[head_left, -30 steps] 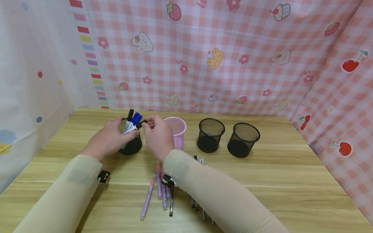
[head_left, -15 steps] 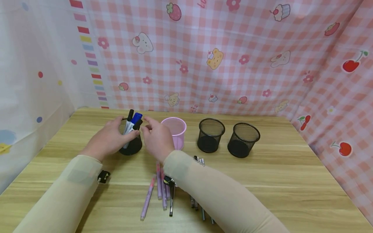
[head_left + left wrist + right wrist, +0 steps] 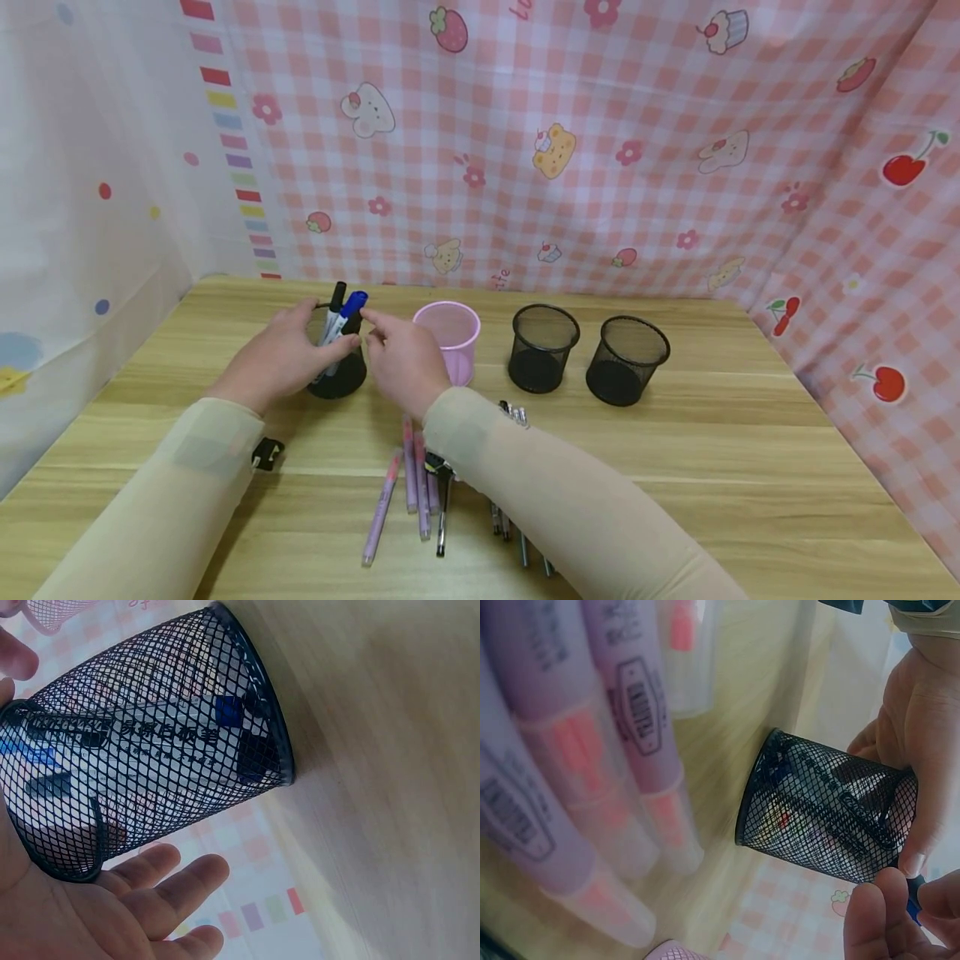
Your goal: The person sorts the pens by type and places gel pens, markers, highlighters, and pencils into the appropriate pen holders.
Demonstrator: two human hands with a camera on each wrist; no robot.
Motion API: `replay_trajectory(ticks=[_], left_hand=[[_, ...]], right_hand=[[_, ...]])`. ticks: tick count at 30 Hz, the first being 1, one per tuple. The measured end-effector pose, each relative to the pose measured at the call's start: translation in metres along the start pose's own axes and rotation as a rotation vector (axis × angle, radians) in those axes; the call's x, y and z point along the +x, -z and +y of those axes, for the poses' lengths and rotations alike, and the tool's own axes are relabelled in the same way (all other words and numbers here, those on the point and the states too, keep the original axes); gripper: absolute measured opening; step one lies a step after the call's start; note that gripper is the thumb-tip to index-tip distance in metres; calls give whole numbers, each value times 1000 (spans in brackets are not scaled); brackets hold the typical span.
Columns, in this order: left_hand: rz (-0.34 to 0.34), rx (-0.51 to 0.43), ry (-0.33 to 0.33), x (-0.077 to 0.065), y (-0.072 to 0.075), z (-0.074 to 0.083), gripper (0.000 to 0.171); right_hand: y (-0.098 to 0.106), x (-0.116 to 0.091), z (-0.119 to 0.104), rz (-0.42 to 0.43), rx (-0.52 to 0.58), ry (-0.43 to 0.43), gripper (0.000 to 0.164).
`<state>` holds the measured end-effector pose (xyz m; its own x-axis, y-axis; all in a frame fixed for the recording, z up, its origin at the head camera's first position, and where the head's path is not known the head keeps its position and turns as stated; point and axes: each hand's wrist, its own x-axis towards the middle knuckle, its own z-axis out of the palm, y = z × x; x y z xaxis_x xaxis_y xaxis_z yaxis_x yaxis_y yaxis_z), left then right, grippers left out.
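Several whiteboard markers stand in a black mesh pen cup [image 3: 337, 385] at the left of the table. One has a blue cap [image 3: 354, 303], another a black cap [image 3: 338, 293]. My left hand [image 3: 273, 354] holds this cup near its rim, thumb in front and fingers behind. Through the mesh in the left wrist view, a white marker barrel [image 3: 165, 739] with dark lettering shows. My right hand [image 3: 408, 354] is at the right side of the rim, its index fingertip right at the blue cap. In the right wrist view its fingertips [image 3: 866, 904] surround that cap.
A pink mesh cup [image 3: 461, 362] and two more black cups [image 3: 536, 375] [image 3: 618, 387] stand to the right. Several pink-purple highlighters [image 3: 380, 512] lie in front, beside a black pen [image 3: 441, 525]. More pens [image 3: 495, 521] are partly hidden under my right forearm.
The black-capped marker that my right hand pinched has gone down into the cup and been let go. My right index finger has straightened toward the blue cap; my left hand stays put.
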<state>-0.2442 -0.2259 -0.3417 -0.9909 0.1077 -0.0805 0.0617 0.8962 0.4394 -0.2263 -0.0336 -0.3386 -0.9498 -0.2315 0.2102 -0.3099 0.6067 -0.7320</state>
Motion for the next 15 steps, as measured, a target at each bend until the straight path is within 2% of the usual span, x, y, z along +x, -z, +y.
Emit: replay_trajectory(ticks=[8,12,15], left_hand=[[-1,1,-1,0,0,0,125],[-5,0,-1,0,0,1,125],[-7,6,0,-1,0,1,125]], right_hand=[[11,-4,1,-46,53,-57,44],[23,-11,5,-49,52,-53,43],[32,-19,8,-65,39,-8,39]])
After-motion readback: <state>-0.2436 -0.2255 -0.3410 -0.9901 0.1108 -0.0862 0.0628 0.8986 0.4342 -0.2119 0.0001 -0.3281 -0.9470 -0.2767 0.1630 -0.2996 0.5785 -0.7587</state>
